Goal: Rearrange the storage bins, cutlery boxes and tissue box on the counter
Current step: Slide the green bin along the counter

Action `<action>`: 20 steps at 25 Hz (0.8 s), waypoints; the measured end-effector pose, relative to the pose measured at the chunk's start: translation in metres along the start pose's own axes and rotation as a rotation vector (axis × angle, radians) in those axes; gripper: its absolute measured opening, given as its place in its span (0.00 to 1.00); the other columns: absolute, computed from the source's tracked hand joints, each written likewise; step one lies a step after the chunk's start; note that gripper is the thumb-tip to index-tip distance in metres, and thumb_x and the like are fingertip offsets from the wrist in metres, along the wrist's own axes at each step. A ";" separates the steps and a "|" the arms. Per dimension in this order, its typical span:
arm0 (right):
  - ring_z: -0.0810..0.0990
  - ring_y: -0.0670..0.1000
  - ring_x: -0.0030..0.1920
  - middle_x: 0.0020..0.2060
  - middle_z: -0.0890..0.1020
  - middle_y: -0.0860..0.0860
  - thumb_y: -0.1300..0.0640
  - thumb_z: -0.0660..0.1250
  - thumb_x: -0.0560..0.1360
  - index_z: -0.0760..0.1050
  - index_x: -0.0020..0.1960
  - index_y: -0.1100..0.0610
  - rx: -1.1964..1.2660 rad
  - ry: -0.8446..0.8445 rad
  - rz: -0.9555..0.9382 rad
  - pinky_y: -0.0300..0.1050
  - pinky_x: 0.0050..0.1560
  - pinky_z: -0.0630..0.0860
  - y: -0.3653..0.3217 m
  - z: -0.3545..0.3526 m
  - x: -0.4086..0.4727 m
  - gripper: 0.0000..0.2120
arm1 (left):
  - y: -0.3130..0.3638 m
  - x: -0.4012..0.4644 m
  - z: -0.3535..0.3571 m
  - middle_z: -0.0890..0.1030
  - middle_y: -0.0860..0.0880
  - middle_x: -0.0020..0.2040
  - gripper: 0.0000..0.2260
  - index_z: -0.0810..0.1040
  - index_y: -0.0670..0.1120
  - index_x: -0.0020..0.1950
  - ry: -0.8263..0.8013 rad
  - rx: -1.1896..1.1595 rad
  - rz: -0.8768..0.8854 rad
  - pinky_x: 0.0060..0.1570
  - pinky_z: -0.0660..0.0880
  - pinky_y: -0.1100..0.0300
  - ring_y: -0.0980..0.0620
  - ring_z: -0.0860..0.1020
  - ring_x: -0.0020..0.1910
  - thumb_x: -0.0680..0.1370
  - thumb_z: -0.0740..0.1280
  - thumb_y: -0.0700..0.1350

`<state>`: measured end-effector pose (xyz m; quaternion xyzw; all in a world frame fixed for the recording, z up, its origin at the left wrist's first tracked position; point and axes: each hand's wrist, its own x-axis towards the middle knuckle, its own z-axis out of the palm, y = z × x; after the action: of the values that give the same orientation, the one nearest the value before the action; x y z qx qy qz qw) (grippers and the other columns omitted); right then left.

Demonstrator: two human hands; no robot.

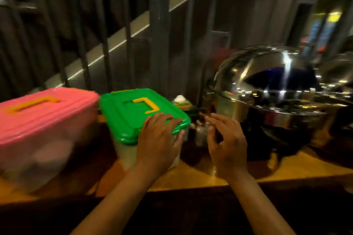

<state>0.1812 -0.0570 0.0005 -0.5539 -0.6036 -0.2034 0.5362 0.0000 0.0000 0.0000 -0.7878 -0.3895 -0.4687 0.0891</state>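
Bins, two, lidded, on counter (191, 179) — green bin under left hand.

Green bin (133, 112): clear body, green lid, yellow handle; stands mid-counter, just beside pink bin (38, 120), corners near or touching, cannot tell which. Left hand (158, 139) lies flat on the lid's near right corner, fingers spread, thumb down the side wall: pressed on, not clamped round, likely to steady or slide it. Right hand (227, 147) hovers apart, fingers loosely curled, holding nothing, near small items between bin and chafing dish (267, 89). Tissue box, cutlery boxes: too blurred to pick out.
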 end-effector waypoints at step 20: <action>0.63 0.61 0.70 0.67 0.73 0.54 0.26 0.56 0.68 0.69 0.70 0.48 -0.155 -0.542 0.036 0.59 0.73 0.60 -0.049 0.083 -0.014 0.38 | -0.109 -0.024 -0.053 0.74 0.48 0.67 0.38 0.74 0.55 0.67 -0.287 0.162 -0.220 0.67 0.68 0.53 0.48 0.71 0.67 0.70 0.50 0.77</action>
<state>0.1005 -0.0087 -0.0232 -0.6379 -0.6979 -0.0839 0.3147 -0.1176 0.0344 -0.0148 -0.7894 -0.5184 -0.3257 0.0442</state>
